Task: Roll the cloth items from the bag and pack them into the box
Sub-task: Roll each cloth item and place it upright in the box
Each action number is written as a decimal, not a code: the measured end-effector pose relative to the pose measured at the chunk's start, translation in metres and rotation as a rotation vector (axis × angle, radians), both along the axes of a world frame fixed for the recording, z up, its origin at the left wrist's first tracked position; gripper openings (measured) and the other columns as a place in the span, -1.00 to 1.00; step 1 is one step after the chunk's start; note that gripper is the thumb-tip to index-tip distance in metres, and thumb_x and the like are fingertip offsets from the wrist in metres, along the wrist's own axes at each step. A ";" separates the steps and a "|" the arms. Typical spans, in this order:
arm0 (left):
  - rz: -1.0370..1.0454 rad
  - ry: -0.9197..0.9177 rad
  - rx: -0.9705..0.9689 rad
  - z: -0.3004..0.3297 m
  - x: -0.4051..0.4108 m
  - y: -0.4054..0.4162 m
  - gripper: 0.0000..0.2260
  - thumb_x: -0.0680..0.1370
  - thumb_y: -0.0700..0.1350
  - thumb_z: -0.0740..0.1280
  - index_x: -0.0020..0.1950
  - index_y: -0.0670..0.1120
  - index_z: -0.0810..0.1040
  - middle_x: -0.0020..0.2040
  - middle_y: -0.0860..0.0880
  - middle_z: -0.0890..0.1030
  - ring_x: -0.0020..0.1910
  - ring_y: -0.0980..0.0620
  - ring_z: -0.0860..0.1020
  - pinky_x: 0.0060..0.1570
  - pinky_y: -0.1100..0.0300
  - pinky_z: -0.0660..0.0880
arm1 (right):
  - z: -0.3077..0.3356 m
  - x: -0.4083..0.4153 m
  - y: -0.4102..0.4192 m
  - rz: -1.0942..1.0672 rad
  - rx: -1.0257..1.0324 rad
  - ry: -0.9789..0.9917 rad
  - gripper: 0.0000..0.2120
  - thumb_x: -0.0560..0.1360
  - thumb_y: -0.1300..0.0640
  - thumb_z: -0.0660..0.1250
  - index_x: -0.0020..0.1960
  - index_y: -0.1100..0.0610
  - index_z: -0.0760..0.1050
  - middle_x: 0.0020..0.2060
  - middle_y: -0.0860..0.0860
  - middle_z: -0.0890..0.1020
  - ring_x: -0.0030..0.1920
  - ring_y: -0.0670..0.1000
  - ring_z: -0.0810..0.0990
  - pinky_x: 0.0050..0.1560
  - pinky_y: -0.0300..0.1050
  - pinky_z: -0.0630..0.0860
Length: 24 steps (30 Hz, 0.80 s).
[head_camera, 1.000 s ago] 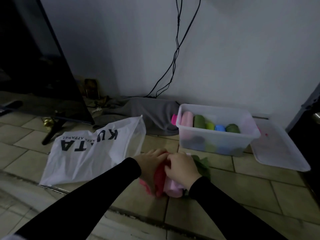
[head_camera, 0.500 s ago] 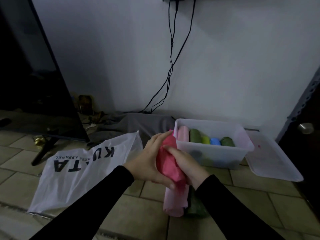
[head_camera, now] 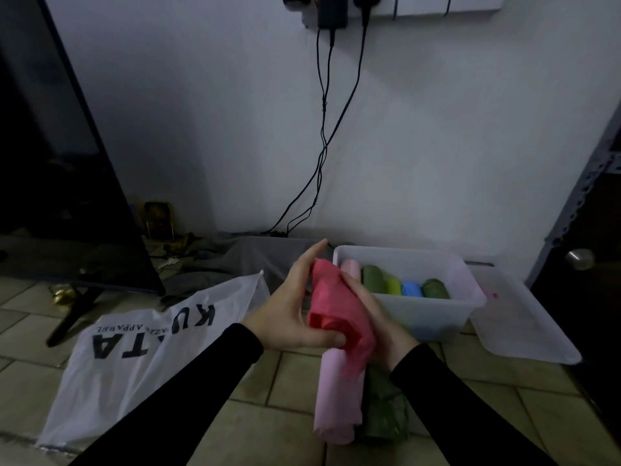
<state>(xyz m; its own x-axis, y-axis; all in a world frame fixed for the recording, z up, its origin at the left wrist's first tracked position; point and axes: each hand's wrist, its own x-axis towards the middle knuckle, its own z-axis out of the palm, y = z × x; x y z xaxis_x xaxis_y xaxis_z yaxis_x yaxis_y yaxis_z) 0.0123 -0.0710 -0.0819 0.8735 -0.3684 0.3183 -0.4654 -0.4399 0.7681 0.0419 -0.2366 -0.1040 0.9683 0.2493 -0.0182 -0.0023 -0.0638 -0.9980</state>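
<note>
A red cloth (head_camera: 336, 307), partly rolled, is held up above the floor between both hands. My left hand (head_camera: 292, 311) grips it from the left, thumb across its lower end. My right hand (head_camera: 373, 314) wraps it from the right. Under them on the tiles lie a pale pink cloth (head_camera: 339, 395) and a dark green cloth (head_camera: 386, 412). The clear plastic box (head_camera: 433, 317) stands just behind, with several rolled cloths in pink, green, yellow and blue inside. The white printed bag (head_camera: 141, 351) lies flat to the left.
The box's clear lid (head_camera: 524, 324) lies on the floor to the right of the box. A dark TV screen on a stand (head_camera: 67, 196) leans at the left. Black cables (head_camera: 322, 146) hang down the wall. A grey cloth (head_camera: 255, 257) lies against the wall. A dark door (head_camera: 591, 264) stands right.
Both hands have lifted the red cloth off the pile on the floor and hold it raised in front of the box. The camera has tilted upward.
</note>
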 end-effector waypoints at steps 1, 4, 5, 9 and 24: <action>0.006 -0.005 -0.006 0.000 0.000 0.001 0.12 0.18 0.07 0.58 0.49 0.28 -0.13 0.39 0.22 0.16 0.33 0.26 0.34 0.17 0.36 0.46 | 0.008 0.000 0.003 -0.131 -0.077 -0.094 -0.64 0.58 -0.22 0.09 -0.12 0.03 0.44 -0.21 -0.03 0.57 -0.17 -0.02 0.62 -0.14 -0.10 0.58; 0.007 -0.010 -0.014 0.002 0.000 0.006 0.09 0.17 0.05 0.56 0.50 0.22 -0.09 0.35 0.15 0.21 0.25 0.33 0.38 0.12 0.45 0.43 | -0.003 0.027 -0.018 -0.249 -0.157 -0.155 -0.68 0.55 -0.08 0.25 -0.14 0.17 0.56 -0.21 0.07 0.62 -0.12 0.03 0.58 -0.07 -0.11 0.48; 0.004 -0.022 0.022 0.001 0.000 0.007 0.08 0.17 0.04 0.56 0.50 0.23 -0.07 0.34 0.12 0.23 0.25 0.29 0.39 0.14 0.43 0.43 | 0.004 0.030 -0.026 -0.224 -0.231 -0.205 -0.66 0.55 -0.04 0.27 -0.15 0.23 0.58 -0.25 0.09 0.63 -0.17 0.01 0.55 -0.15 -0.11 0.43; 0.022 -0.191 0.336 -0.008 0.003 0.012 0.01 0.13 0.09 0.56 0.44 0.15 0.06 0.33 0.09 0.26 0.31 0.13 0.34 0.28 0.17 0.41 | 0.018 0.050 -0.061 -0.280 -0.419 -0.421 -0.74 0.49 0.04 0.39 -0.33 0.12 0.57 -0.42 -0.01 0.59 -0.34 -0.04 0.55 -0.23 -0.11 0.42; 0.034 -0.237 0.139 0.025 0.010 -0.010 -0.09 0.10 0.12 0.52 0.40 -0.06 0.29 0.35 0.08 0.31 0.32 0.19 0.36 0.21 0.39 0.33 | 0.013 0.056 -0.072 -0.465 -0.555 -0.359 -0.63 0.51 -0.19 0.25 -0.16 0.12 0.54 -0.18 0.07 0.64 -0.10 0.10 0.59 -0.02 0.01 0.49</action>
